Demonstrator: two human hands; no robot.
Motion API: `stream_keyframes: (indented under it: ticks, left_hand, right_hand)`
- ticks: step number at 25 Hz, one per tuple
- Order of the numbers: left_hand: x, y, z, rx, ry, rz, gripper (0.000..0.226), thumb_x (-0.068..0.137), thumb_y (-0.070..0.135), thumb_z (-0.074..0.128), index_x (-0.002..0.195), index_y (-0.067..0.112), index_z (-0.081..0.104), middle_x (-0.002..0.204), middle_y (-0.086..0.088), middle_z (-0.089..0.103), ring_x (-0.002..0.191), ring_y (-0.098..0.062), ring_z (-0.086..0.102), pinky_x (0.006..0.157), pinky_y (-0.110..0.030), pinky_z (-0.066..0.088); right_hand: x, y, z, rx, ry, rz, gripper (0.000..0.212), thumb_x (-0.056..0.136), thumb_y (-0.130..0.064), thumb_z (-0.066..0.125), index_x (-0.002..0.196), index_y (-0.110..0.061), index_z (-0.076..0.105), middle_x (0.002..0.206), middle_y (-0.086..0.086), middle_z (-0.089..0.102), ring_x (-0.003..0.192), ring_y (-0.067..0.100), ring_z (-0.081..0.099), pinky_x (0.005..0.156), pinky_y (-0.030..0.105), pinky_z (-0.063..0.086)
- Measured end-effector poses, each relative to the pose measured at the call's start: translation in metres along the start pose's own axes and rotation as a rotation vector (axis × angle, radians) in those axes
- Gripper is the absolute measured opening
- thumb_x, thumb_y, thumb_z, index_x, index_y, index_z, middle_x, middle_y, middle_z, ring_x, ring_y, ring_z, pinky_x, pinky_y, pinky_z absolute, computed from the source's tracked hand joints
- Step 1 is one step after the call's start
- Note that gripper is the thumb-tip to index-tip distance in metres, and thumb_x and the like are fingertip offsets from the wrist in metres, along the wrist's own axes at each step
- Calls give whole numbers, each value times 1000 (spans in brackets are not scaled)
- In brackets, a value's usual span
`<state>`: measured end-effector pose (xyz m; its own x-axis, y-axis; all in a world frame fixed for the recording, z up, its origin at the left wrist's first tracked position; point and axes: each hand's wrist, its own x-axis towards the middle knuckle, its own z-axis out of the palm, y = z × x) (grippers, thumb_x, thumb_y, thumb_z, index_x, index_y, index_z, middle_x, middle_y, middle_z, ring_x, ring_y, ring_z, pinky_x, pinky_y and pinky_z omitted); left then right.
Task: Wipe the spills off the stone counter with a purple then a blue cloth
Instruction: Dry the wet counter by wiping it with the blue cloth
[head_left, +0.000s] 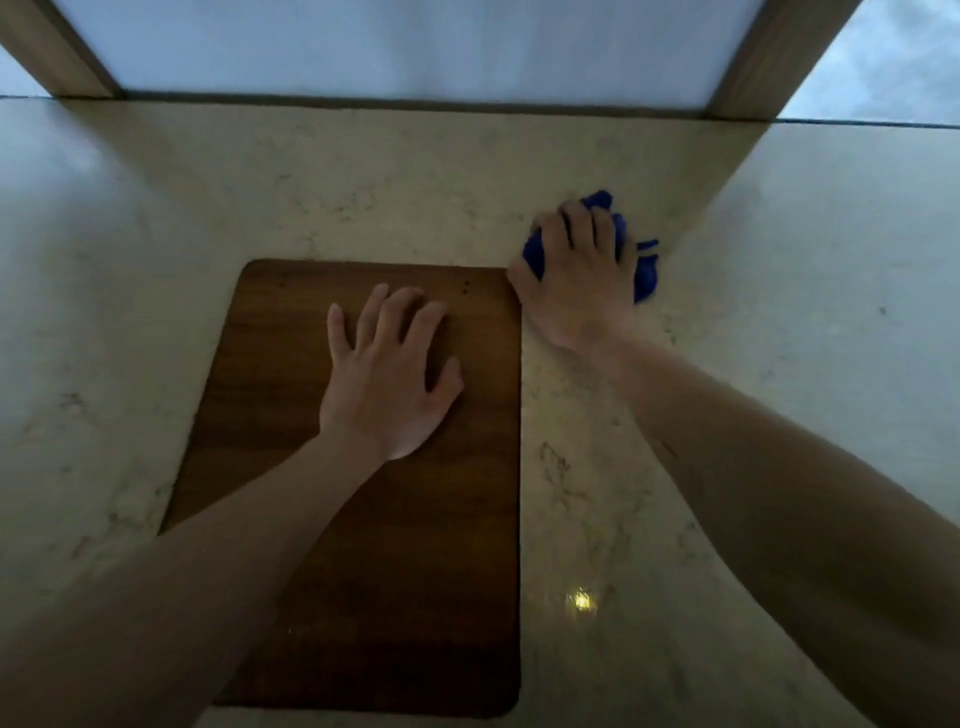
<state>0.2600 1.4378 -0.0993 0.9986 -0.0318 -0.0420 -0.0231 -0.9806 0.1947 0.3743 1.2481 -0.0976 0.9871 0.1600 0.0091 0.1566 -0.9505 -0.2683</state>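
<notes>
My right hand (579, 280) presses down on a crumpled bright blue cloth (644, 270), its grip curled over the bunched fabric, on the pale veined stone desk (597, 467) just beyond the far right corner of a dark brown wooden board with rounded corners (415, 571). My left hand (387, 371) lies palm down on that board, fingers spread and holding nothing. Behind the desk stands a frosted pale panel in a wooden frame (753, 57).
</notes>
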Motion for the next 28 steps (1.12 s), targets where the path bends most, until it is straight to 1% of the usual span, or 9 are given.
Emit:
stream_keyframes:
  ticks: [3,6,11,15,19,21,23,25,28]
  left_hand:
    - [-4,5,-4,38,50,-53,55,98,51,40,146,24,34,156,-8,31,147,-32,26,120,-60,18]
    - [-38,14,-9,46,61,-105,55,100,49,37,147,22,32,158,-13,29,145,-36,28,116,-59,26]
    - [-176,36,-15,-44,86,-38,52,98,45,42,145,24,36,154,-9,35,142,-33,35,113,-56,31]
    - [-291,54,-16,-173,0,23,50,98,39,44,146,25,37,155,-6,35,141,-28,35,114,-49,28]
    - [-394,76,-3,-150,-63,235,48,95,45,41,138,25,40,142,-1,49,128,-24,50,107,-43,40]
    - [-428,86,1,-108,-135,285,51,93,50,34,138,27,42,136,5,53,122,-18,53,105,-37,41]
    - [-444,93,0,-100,-200,262,55,92,53,30,142,31,40,135,9,53,121,-14,51,107,-34,38]
    - [-451,100,-5,-96,-213,228,55,94,56,36,144,32,38,135,10,52,120,-14,50,104,-34,39]
    - [-450,110,-9,-65,-211,165,47,99,52,43,141,33,36,133,8,50,119,-15,51,95,-34,40]
  right_hand:
    - [-104,5,-3,14,-10,70,54,95,-56,32,141,-28,35,158,1,24,150,30,9,120,59,6]
    - [-227,-2,-3,15,-11,94,50,96,-56,33,137,-29,36,157,0,26,150,29,9,120,58,5]
    - [-412,-33,-2,-5,-42,129,49,93,-58,33,132,-30,39,155,1,31,149,28,12,119,57,11]
    - [-517,-55,-2,-61,-102,137,54,94,-62,33,135,-27,43,154,4,38,148,32,23,117,58,23]
    - [-548,-60,-17,-106,-169,165,61,93,-70,31,141,-32,37,156,4,37,146,34,30,111,55,34]
    - [-551,-59,-33,-117,-295,129,67,92,-69,34,149,-35,22,164,3,19,150,33,17,115,53,28]
    - [-556,-55,-46,-84,-422,93,78,89,-66,44,154,-37,9,165,2,6,150,32,8,117,51,25]
    - [-563,-52,-63,-67,-490,80,87,86,-62,53,155,-38,6,165,2,6,147,32,13,115,47,31]
    - [-564,-45,-76,18,-474,120,75,90,-39,59,154,-40,19,159,2,15,140,28,24,104,40,46]
